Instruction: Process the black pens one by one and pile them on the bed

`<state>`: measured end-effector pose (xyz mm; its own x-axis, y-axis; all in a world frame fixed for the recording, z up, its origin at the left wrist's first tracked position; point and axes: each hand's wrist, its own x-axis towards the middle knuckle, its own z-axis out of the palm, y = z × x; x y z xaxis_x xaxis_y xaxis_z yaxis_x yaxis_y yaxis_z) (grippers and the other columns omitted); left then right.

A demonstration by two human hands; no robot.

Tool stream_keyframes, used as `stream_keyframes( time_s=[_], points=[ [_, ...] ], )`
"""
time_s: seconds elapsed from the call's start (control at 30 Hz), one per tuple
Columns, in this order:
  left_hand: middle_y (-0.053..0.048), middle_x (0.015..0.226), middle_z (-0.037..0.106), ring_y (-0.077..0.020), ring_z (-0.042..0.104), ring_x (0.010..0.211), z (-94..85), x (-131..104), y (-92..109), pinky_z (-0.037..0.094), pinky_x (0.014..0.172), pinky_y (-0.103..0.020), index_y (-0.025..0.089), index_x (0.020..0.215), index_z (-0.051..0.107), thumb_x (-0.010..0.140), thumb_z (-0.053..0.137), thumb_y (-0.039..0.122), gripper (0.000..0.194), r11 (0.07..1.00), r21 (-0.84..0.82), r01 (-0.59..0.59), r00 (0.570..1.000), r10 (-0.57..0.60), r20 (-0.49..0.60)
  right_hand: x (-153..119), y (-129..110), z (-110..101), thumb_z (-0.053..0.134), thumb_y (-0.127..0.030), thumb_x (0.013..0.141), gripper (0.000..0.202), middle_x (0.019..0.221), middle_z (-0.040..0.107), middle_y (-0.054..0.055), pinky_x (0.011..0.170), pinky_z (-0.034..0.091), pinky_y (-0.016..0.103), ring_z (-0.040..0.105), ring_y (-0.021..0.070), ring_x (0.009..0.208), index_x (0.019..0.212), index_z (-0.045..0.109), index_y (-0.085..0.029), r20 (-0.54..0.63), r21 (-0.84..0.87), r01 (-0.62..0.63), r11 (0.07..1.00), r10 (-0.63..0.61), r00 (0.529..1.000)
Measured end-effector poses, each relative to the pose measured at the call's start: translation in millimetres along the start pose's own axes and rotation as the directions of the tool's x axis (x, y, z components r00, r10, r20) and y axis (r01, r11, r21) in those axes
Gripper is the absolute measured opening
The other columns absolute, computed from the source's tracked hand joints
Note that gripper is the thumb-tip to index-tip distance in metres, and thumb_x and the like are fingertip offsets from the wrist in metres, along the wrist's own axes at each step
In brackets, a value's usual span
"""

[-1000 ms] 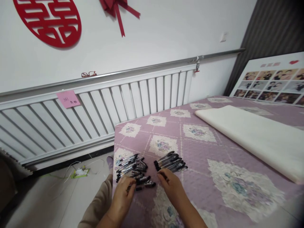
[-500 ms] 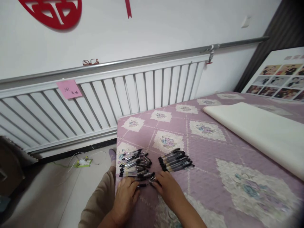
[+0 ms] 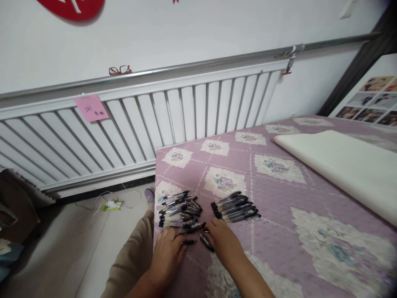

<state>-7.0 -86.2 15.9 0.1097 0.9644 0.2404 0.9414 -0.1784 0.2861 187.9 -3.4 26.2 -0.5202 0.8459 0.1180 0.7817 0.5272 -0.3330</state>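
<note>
Loose black-capped pens (image 3: 178, 213) lie in an uneven pile near the left edge of the flowered bed cover. A neater row of similar pens (image 3: 237, 207) lies to their right. My left hand (image 3: 167, 250) is closed around a pen (image 3: 189, 242) whose dark end sticks out to the right, just below the pile. My right hand (image 3: 221, 238) is bent over a black cap (image 3: 206, 242) below the row; its fingertips are pressed together, and what they hold is partly hidden.
A white folded sheet or board (image 3: 344, 161) lies on the purple cover (image 3: 273, 207) at the right. Beyond the far edge stands a white radiator (image 3: 186, 111) with a pink note (image 3: 91, 108). A green power strip (image 3: 112, 205) is on the floor.
The view has shifted slightly. The dark cap by my right hand shows more plainly, tilted down to the right. Both hands remain just below the pens.
</note>
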Motion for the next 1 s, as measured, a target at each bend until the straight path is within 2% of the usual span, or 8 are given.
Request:
stream_keyframes(
  time_s=[0.2, 0.3, 0.43, 0.5, 0.6, 0.67, 0.73, 1.0],
  points=[
    [-0.004, 0.094, 0.061, -0.0232, 0.052, 0.091, -0.4, -1, -2, 0.042, 0.08, -0.038, 0.024, 0.093, 0.064, 0.087, 0.054, 0.021, 0.012, 0.998, -0.034, -0.045, 0.999, 0.044, -0.031, 1, 1, -1, 0.059, -0.013, 0.081, 0.007, 0.088, 0.064, 0.008, 0.076, 0.045, 0.032, 0.059, 0.0241, 0.086, 0.079, 0.063, -0.018, -0.012, 0.051, -0.007, 0.999, 0.008, 1.0],
    [-0.005, 0.098, 0.061, -0.0231, 0.052, 0.092, -1.1, -3, -3, 0.042, 0.081, -0.038, 0.023, 0.098, 0.062, 0.088, 0.051, 0.019, 0.015, 0.997, -0.057, -0.059, 0.998, 0.056, -0.039, -1, 2, -3, 0.053, -0.017, 0.084, 0.01, 0.084, 0.063, 0.007, 0.074, 0.045, 0.032, 0.059, 0.0224, 0.083, 0.081, 0.063, -0.018, -0.103, 0.208, -0.028, 0.978, 0.051, 0.993],
    [-0.005, 0.095, 0.063, -0.0235, 0.055, 0.089, -2.1, -6, -4, 0.043, 0.079, -0.039, 0.021, 0.099, 0.059, 0.089, 0.048, 0.017, 0.015, 0.996, -0.077, -0.055, 0.998, 0.052, -0.031, -4, 2, -9, 0.046, -0.027, 0.087, 0.021, 0.087, 0.065, 0.006, 0.075, 0.046, 0.031, 0.06, 0.021, 0.084, 0.094, 0.065, -0.02, -0.195, 0.49, 0.007, 0.872, 0.102, 0.976],
    [-0.005, 0.092, 0.064, -0.0231, 0.057, 0.086, -3.2, -7, -4, 0.044, 0.078, -0.039, 0.02, 0.099, 0.059, 0.09, 0.046, 0.018, 0.015, 0.994, -0.093, -0.059, 0.998, 0.057, -0.022, -6, 0, -11, 0.046, -0.031, 0.086, 0.023, 0.088, 0.066, 0.005, 0.077, 0.046, 0.031, 0.061, 0.0208, 0.086, 0.093, 0.066, -0.022, -0.157, 0.596, 0.009, 0.803, 0.105, 0.982],
    [-0.006, 0.092, 0.065, -0.0232, 0.058, 0.085, -5.5, -6, -4, 0.044, 0.077, -0.039, 0.019, 0.1, 0.058, 0.091, 0.043, 0.017, 0.017, 0.99, -0.123, -0.075, 0.997, 0.074, -0.01, -8, -7, -14, 0.051, -0.035, 0.084, 0.021, 0.086, 0.068, 0.003, 0.075, 0.046, 0.03, 0.062, 0.0201, 0.083, 0.09, 0.067, -0.022, -0.008, 0.736, -0.079, 0.672, 0.126, 0.992],
    [-0.006, 0.091, 0.065, -0.0238, 0.059, 0.085, -7.1, -6, -3, 0.045, 0.077, -0.039, 0.018, 0.1, 0.057, 0.092, 0.041, 0.017, 0.018, 0.987, -0.139, -0.081, 0.997, 0.081, -0.005, -9, -12, -15, 0.054, -0.036, 0.081, 0.021, 0.084, 0.068, 0.003, 0.072, 0.047, 0.029, 0.062, 0.0194, 0.08, 0.089, 0.065, -0.021, 0.073, 0.803, -0.142, 0.578, 0.14, 0.987],
    [-0.007, 0.09, 0.065, -0.0242, 0.059, 0.084, -8.6, -6, -3, 0.045, 0.076, -0.04, 0.018, 0.099, 0.058, 0.092, 0.041, 0.018, 0.018, 0.986, -0.147, -0.078, 0.997, 0.078, -0.008, -10, -16, -16, 0.056, -0.036, 0.079, 0.02, 0.082, 0.068, 0.002, 0.07, 0.046, 0.028, 0.062, 0.0189, 0.078, 0.087, 0.064, -0.02, 0.106, 0.835, -0.162, 0.526, 0.136, 0.985],
    [-0.007, 0.091, 0.065, -0.0235, 0.059, 0.084, -11.5, -5, -2, 0.045, 0.076, -0.038, 0.019, 0.1, 0.058, 0.092, 0.04, 0.019, 0.02, 0.983, -0.165, -0.075, 0.997, 0.074, -0.01, -11, -20, -20, 0.056, -0.035, 0.077, 0.017, 0.08, 0.067, 0.001, 0.073, 0.046, 0.029, 0.061, 0.0187, 0.077, 0.083, 0.064, -0.02, 0.081, 0.808, -0.133, 0.574, 0.116, 0.99]
  ],
)
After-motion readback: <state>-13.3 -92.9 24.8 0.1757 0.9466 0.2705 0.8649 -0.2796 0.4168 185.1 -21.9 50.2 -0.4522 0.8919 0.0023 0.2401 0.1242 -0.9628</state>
